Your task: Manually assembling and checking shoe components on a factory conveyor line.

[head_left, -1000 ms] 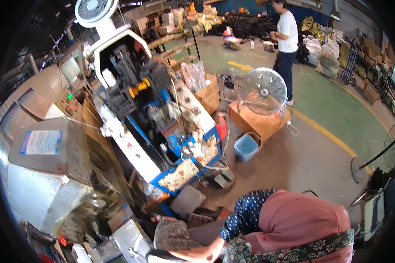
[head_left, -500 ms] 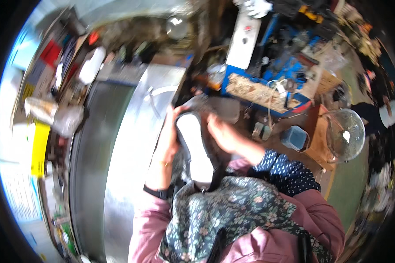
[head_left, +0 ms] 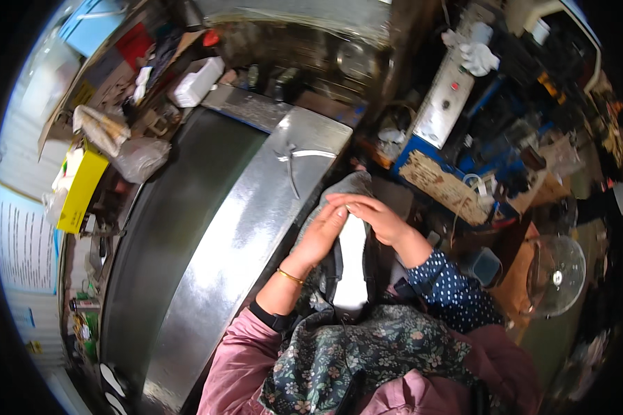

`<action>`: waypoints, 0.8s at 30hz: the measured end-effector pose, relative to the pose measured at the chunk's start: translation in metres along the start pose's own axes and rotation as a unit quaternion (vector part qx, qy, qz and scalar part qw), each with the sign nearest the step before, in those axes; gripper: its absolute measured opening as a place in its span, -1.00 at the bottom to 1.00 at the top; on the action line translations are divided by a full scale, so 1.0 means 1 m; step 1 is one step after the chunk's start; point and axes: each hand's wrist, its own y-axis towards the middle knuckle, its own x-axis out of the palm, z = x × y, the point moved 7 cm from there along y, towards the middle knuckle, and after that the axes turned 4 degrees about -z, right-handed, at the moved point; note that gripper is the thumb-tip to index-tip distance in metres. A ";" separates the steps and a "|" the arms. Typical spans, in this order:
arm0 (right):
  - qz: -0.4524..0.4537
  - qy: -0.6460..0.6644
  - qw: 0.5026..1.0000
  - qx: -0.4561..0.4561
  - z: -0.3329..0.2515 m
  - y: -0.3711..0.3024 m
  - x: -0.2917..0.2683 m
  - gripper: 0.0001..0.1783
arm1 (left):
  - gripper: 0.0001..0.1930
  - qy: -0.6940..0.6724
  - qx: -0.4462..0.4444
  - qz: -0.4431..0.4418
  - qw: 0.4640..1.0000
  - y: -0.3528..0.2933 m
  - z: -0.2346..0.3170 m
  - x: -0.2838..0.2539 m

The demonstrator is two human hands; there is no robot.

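Observation:
A shoe with dark sides lies in front of me over the floral apron, its long white bottom face turned up and its toe end pointing away. My left hand grips the toe end from the left. From the right, my right hand closes over the same end, and the fingertips of both hands meet across it. The fingers hide the tip of the white face. Beyond my fingertips is a grey, rough-looking piece; I cannot tell whether it joins the shoe.
On my left runs a dark conveyor belt with a shiny metal ledge, where a thin white strip lies. Shoe soles rest at its near end. To the right are a blue machine, a plastic tub and a round wire-guarded fan.
My hands, earlier apart on either side of the shoe's far end, have come together over it. The whole view has shifted, so the surroundings sit further right.

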 end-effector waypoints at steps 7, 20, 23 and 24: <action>0.017 -0.258 0.964 -0.062 -0.010 0.032 0.030 -0.74 | -0.47 -0.137 -0.023 0.062 0.988 -0.017 -0.009 -0.029; 0.012 -0.180 0.982 -0.050 0.005 0.027 0.027 -0.61 | -0.37 0.004 -0.025 0.081 0.996 -0.012 -0.009 -0.045; 0.022 0.147 0.987 0.053 0.016 0.011 -0.018 -0.53 | -0.26 0.257 -0.053 0.089 0.961 0.005 0.027 -0.008; -0.013 0.156 0.987 0.031 0.005 0.000 -0.034 -0.35 | -0.24 0.360 -0.064 0.069 0.928 0.006 0.044 0.016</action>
